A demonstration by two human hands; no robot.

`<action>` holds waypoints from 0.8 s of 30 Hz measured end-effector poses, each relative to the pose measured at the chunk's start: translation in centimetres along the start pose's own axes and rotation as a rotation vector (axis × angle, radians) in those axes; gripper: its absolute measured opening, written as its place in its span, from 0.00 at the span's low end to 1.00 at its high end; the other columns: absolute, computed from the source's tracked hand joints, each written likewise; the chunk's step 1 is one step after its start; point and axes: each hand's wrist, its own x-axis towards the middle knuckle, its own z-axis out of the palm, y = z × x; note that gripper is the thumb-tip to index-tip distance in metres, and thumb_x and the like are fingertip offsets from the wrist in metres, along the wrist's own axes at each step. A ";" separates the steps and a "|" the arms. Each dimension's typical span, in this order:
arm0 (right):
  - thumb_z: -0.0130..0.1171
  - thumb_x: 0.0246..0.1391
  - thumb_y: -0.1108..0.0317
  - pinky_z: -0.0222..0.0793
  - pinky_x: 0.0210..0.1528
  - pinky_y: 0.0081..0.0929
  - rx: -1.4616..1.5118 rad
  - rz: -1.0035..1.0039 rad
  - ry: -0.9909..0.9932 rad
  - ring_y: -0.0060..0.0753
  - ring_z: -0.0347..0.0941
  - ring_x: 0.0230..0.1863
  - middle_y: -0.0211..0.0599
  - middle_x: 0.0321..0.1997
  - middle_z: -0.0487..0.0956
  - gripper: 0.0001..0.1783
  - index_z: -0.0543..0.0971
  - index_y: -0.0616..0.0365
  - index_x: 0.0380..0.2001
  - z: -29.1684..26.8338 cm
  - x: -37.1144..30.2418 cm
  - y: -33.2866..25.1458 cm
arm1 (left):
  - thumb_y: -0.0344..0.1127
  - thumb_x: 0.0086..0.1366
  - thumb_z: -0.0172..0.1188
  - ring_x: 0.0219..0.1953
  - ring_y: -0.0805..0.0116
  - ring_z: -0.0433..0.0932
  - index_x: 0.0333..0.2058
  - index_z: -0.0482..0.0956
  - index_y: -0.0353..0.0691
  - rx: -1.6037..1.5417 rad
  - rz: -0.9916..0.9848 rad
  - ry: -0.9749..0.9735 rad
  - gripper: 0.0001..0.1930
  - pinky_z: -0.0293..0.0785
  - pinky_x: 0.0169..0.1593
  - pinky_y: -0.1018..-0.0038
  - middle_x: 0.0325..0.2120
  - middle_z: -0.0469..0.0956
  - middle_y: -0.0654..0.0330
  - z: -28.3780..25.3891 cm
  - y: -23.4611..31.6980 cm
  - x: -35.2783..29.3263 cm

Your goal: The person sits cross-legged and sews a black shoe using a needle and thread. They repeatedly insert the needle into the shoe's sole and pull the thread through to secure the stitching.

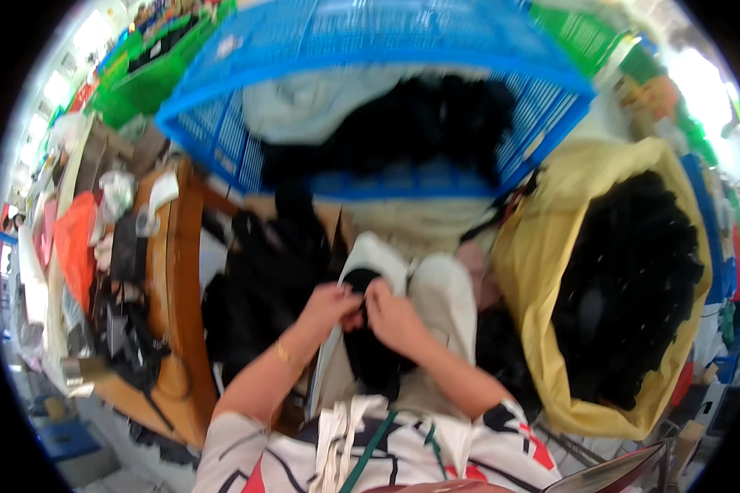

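My left hand and my right hand meet over my lap, fingers closed in a pinch. Between them they grip a black cloth piece, part of which hangs down over my light-coloured trousers. Its exact kind is too blurred to make out. To the left of my left forearm lies a heap of black fabric.
Ahead, a blue plastic crate on its side contains black and pale cloth. A yellow sack stuffed with black pieces stands at right. A cluttered wooden table is at left, with green crates behind.
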 end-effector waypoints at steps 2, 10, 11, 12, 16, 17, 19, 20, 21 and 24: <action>0.54 0.61 0.65 0.71 0.31 0.47 -0.118 -0.127 0.012 0.57 0.76 0.29 0.49 0.27 0.78 0.07 0.72 0.53 0.40 -0.7 0.1 -0.2 | 0.33 0.63 0.63 0.20 0.71 0.81 0.27 0.77 0.39 -0.048 -0.072 0.089 0.08 0.73 0.20 0.81 0.21 0.81 0.59 0.1 0.3 -0.5; 0.60 0.57 0.63 0.72 0.37 0.37 0.022 -0.147 0.053 0.46 0.76 0.36 0.38 0.36 0.77 0.08 0.78 0.54 0.37 -2.4 -0.1 -0.7 | 0.39 0.69 0.56 0.22 0.71 0.82 0.31 0.78 0.39 0.020 -0.014 0.006 0.11 0.74 0.23 0.82 0.24 0.81 0.59 0.9 0.6 -0.2; 0.59 0.57 0.63 0.72 0.37 0.37 0.001 -0.166 0.041 0.45 0.76 0.36 0.37 0.36 0.76 0.07 0.78 0.53 0.36 -2.4 0.1 -0.6 | 0.40 0.70 0.54 0.22 0.71 0.82 0.32 0.78 0.39 0.026 -0.010 0.003 0.12 0.75 0.23 0.81 0.25 0.81 0.59 0.8 0.6 -0.2; 0.58 0.58 0.63 0.71 0.37 0.38 -0.015 -0.181 0.031 0.45 0.76 0.35 0.36 0.36 0.76 0.07 0.77 0.52 0.36 -2.4 0.1 -0.5 | 0.40 0.70 0.54 0.22 0.71 0.82 0.32 0.78 0.39 0.019 -0.008 0.004 0.12 0.75 0.23 0.81 0.25 0.81 0.59 0.8 0.4 -0.2; 0.57 0.58 0.64 0.71 0.34 0.39 -0.132 -0.272 0.041 0.46 0.75 0.34 0.37 0.33 0.74 0.06 0.76 0.53 0.33 -2.0 0.5 -0.5 | 0.41 0.72 0.51 0.22 0.71 0.82 0.35 0.77 0.38 0.006 -0.004 0.016 0.13 0.75 0.24 0.81 0.25 0.81 0.58 0.7 -0.1 -0.1; 0.57 0.58 0.64 0.70 0.33 0.39 -0.166 -0.296 0.075 0.47 0.75 0.33 0.38 0.32 0.74 0.05 0.77 0.53 0.32 -1.6 0.6 -0.4 | 0.41 0.72 0.51 0.22 0.71 0.82 0.36 0.77 0.37 0.006 -0.004 0.021 0.13 0.75 0.24 0.81 0.25 0.81 0.58 0.7 -0.2 0.0; 0.57 0.58 0.65 0.70 0.30 0.38 -0.194 -0.343 0.182 0.47 0.75 0.31 0.39 0.31 0.74 0.05 0.77 0.53 0.32 -0.8 1.1 -0.2 | 0.41 0.72 0.51 0.22 0.70 0.82 0.37 0.77 0.37 0.024 0.002 0.014 0.13 0.75 0.23 0.80 0.24 0.81 0.58 0.7 -0.4 0.2; 0.57 0.58 0.66 0.70 0.30 0.38 -0.191 -0.364 0.258 0.46 0.75 0.31 0.40 0.31 0.74 0.04 0.76 0.54 0.32 -0.7 2.0 -0.1 | 0.41 0.72 0.51 0.22 0.70 0.82 0.37 0.77 0.37 0.033 0.004 0.011 0.13 0.74 0.22 0.80 0.24 0.81 0.58 0.8 -0.5 0.4; 0.57 0.58 0.67 0.70 0.29 0.38 -0.183 -0.385 0.327 0.46 0.74 0.30 0.42 0.31 0.74 0.04 0.76 0.54 0.32 -0.3 3.1 0.1 | 0.41 0.72 0.51 0.21 0.70 0.81 0.37 0.77 0.37 0.065 0.006 0.021 0.13 0.74 0.22 0.80 0.24 0.80 0.57 0.6 -0.6 0.4; 0.52 0.65 0.65 0.69 0.23 0.26 0.468 -0.056 0.192 0.28 0.74 0.20 0.36 0.28 0.79 0.07 0.72 0.56 0.35 -0.2 4.6 -0.6 | 0.42 0.72 0.51 0.18 0.70 0.79 0.33 0.76 0.37 0.122 0.019 0.062 0.14 0.72 0.19 0.79 0.22 0.80 0.57 0.6 -0.7 0.4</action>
